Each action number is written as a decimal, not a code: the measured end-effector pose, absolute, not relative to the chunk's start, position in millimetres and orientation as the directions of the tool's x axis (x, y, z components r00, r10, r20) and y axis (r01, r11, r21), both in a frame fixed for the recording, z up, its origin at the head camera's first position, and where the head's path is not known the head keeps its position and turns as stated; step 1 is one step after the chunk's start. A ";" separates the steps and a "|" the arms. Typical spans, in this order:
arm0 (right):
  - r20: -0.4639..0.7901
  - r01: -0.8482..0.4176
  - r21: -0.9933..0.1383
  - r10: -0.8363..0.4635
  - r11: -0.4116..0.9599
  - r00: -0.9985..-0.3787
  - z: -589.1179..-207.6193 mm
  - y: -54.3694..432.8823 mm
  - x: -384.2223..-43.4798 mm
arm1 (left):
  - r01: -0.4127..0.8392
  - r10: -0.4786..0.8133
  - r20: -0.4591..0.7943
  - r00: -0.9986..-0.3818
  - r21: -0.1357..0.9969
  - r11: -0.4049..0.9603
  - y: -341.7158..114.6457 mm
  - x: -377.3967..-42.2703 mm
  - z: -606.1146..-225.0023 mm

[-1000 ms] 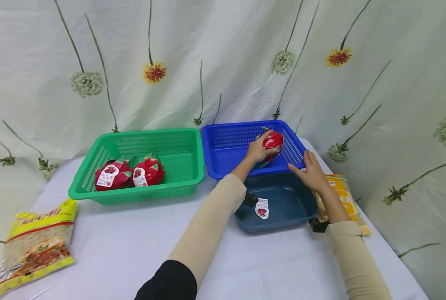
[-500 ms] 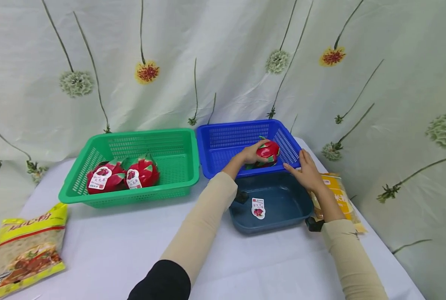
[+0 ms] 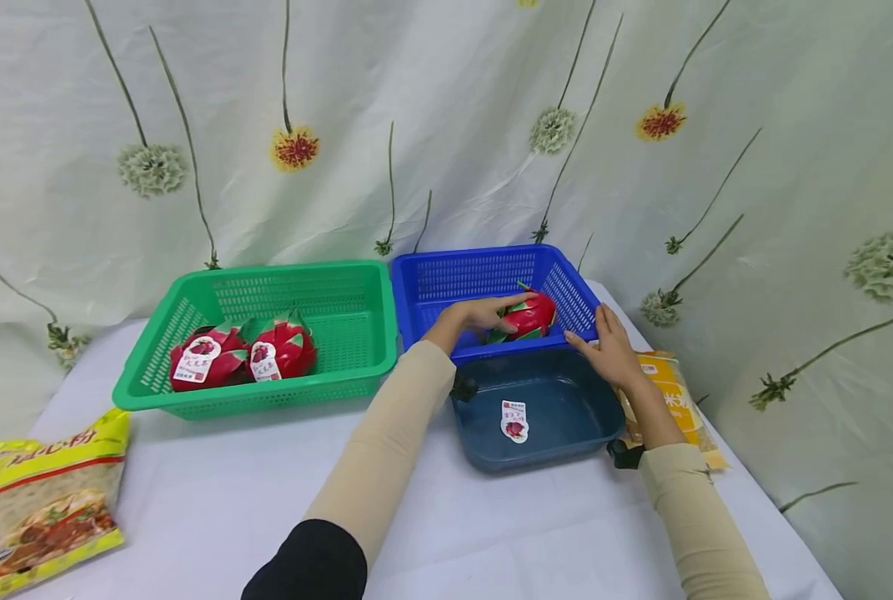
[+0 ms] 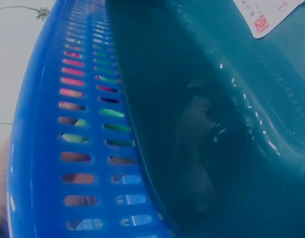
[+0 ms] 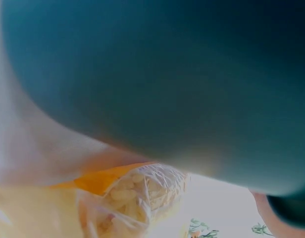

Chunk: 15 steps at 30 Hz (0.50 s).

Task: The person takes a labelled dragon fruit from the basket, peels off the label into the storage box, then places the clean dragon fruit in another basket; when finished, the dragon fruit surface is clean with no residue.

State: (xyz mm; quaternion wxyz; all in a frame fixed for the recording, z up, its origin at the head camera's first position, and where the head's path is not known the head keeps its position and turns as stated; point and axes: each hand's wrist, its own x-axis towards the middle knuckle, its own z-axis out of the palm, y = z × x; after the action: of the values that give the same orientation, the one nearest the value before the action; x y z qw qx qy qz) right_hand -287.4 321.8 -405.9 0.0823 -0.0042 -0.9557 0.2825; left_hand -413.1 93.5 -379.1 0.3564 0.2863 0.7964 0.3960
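Note:
A red dragon fruit [image 3: 530,316] with green scales lies in the blue basket [image 3: 491,348], near its right front. My left hand [image 3: 479,313] reaches in over the front rim, its fingers extended along the fruit's top left and the thumb apart below them. In the left wrist view, red and green parts of the fruit show through the slots of the blue basket wall [image 4: 38,129]. My right hand [image 3: 615,352] rests at the basket's front right corner, fingers straight and thumb by the rim.
A dark blue tub [image 3: 559,408] with a dragon-fruit sticker [image 3: 514,422] inside stands before the blue basket. Left of it, a green basket [image 3: 348,379] holds two labelled dragon fruits [image 3: 283,347]. A yellow food bag [image 3: 56,500] lies far left, an orange bag [image 3: 679,400] right.
The dragon fruit has gone lower into the blue basket and tilted. My left hand has slid left across it with its fingers straightening. The right hand has stayed at the basket corner.

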 end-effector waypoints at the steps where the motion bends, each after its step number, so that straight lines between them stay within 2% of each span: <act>1: 0.154 -0.036 -0.542 0.057 0.840 -0.986 -407.0 321.7 -287.3 | 0.174 0.735 -0.345 -0.583 0.831 0.528 92.9 -413.5 -379.9; 9: 0.200 -0.075 -0.589 0.055 0.804 -0.978 -409.9 319.3 -283.6 | 0.180 0.734 -0.301 -0.609 0.849 0.497 98.7 -413.6 -382.3; 15: 0.210 -0.084 -0.592 0.054 0.801 -0.976 -407.3 317.4 -283.2 | 0.350 0.727 -0.144 -0.672 0.803 0.483 114.3 -413.9 -385.6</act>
State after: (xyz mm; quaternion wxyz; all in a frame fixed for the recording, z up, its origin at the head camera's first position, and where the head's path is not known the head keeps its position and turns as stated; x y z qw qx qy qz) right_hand -283.2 317.4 -407.3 0.1089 0.0080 -0.9428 0.3151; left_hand -413.9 114.3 -385.6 0.2412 0.3257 0.8265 0.3907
